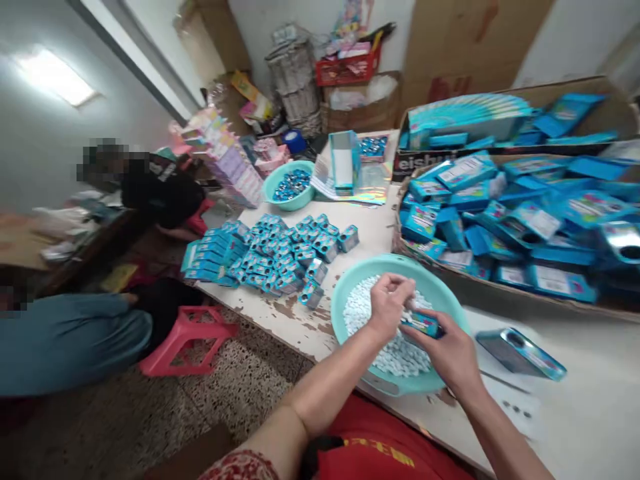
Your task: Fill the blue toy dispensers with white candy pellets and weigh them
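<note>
Above the turquoise basin (451, 299) of white pellets (403, 357), the right hand (454, 350) grips a small blue box (424, 325), thumb and fingers closed around it. At the box's nine o'clock, the left hand (393, 307) has its fingers bent inward; how tightly they close, or on what, cannot be told. From the basin, many small boxes (285, 257) stand at ten o'clock, heaped blue cartons (515, 213) at two, and one silvery box (520, 353) at three.

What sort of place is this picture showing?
Probably a packing workshop: open brown cardboard cartons hold blue printed boxes, a round turquoise plastic basin holds small white pellets, and more boxes crowd a scuffed white table.
</note>
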Demonstrator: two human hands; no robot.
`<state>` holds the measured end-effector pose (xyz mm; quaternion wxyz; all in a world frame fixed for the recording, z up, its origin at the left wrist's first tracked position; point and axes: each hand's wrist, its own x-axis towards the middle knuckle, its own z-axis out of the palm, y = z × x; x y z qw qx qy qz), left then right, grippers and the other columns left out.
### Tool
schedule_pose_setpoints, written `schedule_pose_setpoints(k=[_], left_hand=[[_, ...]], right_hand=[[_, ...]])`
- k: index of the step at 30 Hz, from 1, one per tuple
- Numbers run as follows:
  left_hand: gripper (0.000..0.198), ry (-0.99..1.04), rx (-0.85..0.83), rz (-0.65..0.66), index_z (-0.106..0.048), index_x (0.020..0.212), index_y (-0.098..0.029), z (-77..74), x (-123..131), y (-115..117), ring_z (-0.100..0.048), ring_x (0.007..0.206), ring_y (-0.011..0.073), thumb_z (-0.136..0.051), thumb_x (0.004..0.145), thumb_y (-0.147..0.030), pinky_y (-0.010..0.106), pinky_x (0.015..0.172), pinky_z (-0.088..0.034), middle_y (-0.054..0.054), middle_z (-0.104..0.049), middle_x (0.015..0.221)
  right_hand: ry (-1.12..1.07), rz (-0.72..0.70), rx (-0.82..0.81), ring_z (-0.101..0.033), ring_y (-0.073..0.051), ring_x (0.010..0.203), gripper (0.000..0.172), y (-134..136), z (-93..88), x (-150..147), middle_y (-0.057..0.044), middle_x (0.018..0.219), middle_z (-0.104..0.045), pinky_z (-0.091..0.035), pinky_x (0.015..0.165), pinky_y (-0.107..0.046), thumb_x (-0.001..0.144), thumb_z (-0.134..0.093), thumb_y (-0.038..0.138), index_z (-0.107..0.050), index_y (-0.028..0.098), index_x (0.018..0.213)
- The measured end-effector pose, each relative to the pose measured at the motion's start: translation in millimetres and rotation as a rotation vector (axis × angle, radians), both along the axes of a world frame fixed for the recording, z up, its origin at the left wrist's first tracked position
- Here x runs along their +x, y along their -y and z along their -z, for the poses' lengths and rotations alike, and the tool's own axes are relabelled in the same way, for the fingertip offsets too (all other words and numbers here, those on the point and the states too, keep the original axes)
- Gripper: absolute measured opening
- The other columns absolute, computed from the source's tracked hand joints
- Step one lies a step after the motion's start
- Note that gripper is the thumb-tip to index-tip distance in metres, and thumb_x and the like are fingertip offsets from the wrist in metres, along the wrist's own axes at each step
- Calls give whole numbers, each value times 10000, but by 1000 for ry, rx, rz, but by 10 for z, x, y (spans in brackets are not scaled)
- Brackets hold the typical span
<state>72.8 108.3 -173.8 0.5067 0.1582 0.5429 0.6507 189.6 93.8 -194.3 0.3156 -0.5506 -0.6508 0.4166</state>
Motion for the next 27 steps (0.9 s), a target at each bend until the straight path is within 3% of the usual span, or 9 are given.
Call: schedule_pose_setpoints(k=[6, 13, 17, 19, 21, 24, 27], left_hand=[[372, -22, 26, 0, -544, 707, -171, -78, -15, 22, -466, 436, 62, -715, 611, -487, 211, 471, -388, -48, -516, 523], [324, 4, 48, 52, -538, 735, -172, -92, 2, 14, -473, 420, 65, -664, 681, -465, 198, 446, -368, -53, -508, 523], [306, 17, 61, 47, -534, 766, -183, -94, -173, 26, -503, 470, 89, -626, 708, -469, 229, 510, -431, -40, -515, 555], [311, -72, 14, 27, -528, 795, -192, 22, -351, 65, -524, 520, 113, -565, 746, -497, 270, 577, -467, -31, -517, 577], [304, -303, -115, 84, -541, 809, -193, 239, -514, 132, -570, 639, 158, -488, 795, -493, 326, 667, -486, 7, -563, 654], [269, -869, -396, 386, -618, 876, -191, 631, -554, 271, -554, 986, 278, -491, 813, -419, 454, 869, -429, 101, -635, 963], [372, -1289, -581, 638, -623, 1098, -213, 885, -291, 404, -455, 1127, 366, -472, 838, -431, 548, 904, -367, 150, -564, 1187]], right_hand=[[-3, -14, 28, -623, -264, 767, 516, -14, -37, -44, -67, 846, -689, -470, 709, -383, 601, -666, 650, -697, 223, 890], [-161, -16, -41, -619, -268, 856, 439, -44, -30, -120, -64, 885, -692, -463, 808, -412, 593, -740, 542, -684, 209, 874], [-223, -16, -101, -618, -250, 896, 419, -42, -18, -50, -50, 919, -679, -456, 842, -394, 604, -770, 479, -682, 218, 919], [-256, -13, -110, -615, -246, 920, 422, -25, -20, 22, -42, 944, -671, -462, 844, -380, 588, -797, 451, -681, 231, 929], [-276, 3, -102, -608, -246, 950, 424, -14, -14, 91, -40, 972, -664, -463, 858, -376, 580, -809, 431, -680, 238, 934], [-247, 32, -100, -607, -250, 947, 402, -27, 17, 162, -41, 947, -663, -463, 866, -385, 580, -809, 429, -682, 233, 907], [-235, 47, -78, -607, -242, 935, 398, -56, 51, 201, -42, 946, -659, -464, 862, -376, 599, -798, 434, -682, 232, 923]])
